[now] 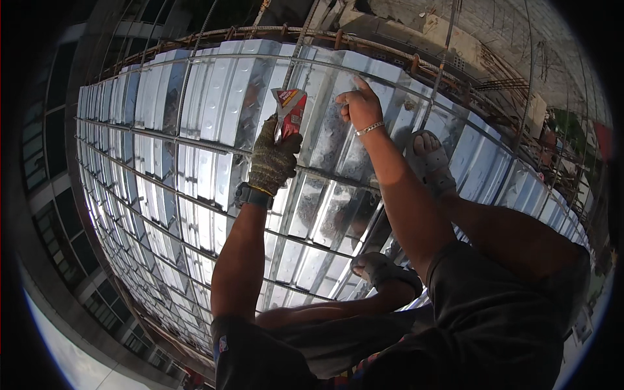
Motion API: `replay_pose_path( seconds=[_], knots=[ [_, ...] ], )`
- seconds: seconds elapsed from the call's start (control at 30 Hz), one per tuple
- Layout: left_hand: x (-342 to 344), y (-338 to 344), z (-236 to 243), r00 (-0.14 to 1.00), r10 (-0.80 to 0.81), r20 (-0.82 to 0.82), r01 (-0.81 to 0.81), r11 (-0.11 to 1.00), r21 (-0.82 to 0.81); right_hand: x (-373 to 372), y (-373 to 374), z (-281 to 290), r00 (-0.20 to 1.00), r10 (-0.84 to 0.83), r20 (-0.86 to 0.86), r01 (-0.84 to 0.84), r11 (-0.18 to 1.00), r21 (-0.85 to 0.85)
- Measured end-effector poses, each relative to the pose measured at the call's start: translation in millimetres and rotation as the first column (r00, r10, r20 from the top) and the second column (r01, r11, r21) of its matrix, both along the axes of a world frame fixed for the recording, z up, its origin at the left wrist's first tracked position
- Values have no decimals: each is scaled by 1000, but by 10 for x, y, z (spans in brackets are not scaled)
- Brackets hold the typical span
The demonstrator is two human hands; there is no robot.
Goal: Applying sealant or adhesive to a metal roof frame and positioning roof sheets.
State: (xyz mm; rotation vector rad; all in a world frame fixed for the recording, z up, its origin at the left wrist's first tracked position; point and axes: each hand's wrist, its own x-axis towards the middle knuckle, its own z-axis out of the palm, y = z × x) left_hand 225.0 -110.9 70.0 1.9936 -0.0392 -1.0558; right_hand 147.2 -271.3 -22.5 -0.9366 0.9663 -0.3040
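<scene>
My left hand (273, 159), in a dark knitted work glove, is closed round a red and silver packet (290, 120). Its pointed upper end, with a yellow and red patch, sticks up above the fingers; what is inside does not show. To its right my bare right hand (361, 107) is raised over the ribbed metal decking (224, 97). The index finger points away from me and the other fingers are partly bent, with nothing visible in them. A steel rebar (302, 39) runs away from me just beyond the packet.
Crossing rebars (153, 133) form a grid over the decking. My feet in grey clogs (432, 162) stand on it at the right and nearer. Beyond the far edge, bundled bars (260, 29) run along the rim. A building (58, 136) rises at the left.
</scene>
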Motion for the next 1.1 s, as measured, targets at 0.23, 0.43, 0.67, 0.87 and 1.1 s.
replay_pose_path(
  seconds=[0.23, 0.43, 0.67, 0.87, 1.1],
  knots=[
    [22, -297, -524, 540, -383, 750, 426, 892, 150, 62, 165, 80, 941, 320, 110, -338, 861, 379],
    [-279, -228, -285, 657, -85, 749, 232, 968, -94, 170, 65, 407, 703, 599, 382, -640, 768, -26],
    [-272, -114, 85, 566, -433, -701, -400, 600, -693, 16, -264, 1007, 458, 576, 677, -656, 733, -179],
    [-505, -273, 91, 695, -452, -559, -243, 584, -775, 310, -250, 1345, -354, 255, 900, -740, 512, -436],
    [-686, -401, 101, 929, -294, -224, 68, 733, -677, 29, -406, 1687, 46, 641, 766, -787, 496, -368]
  ],
)
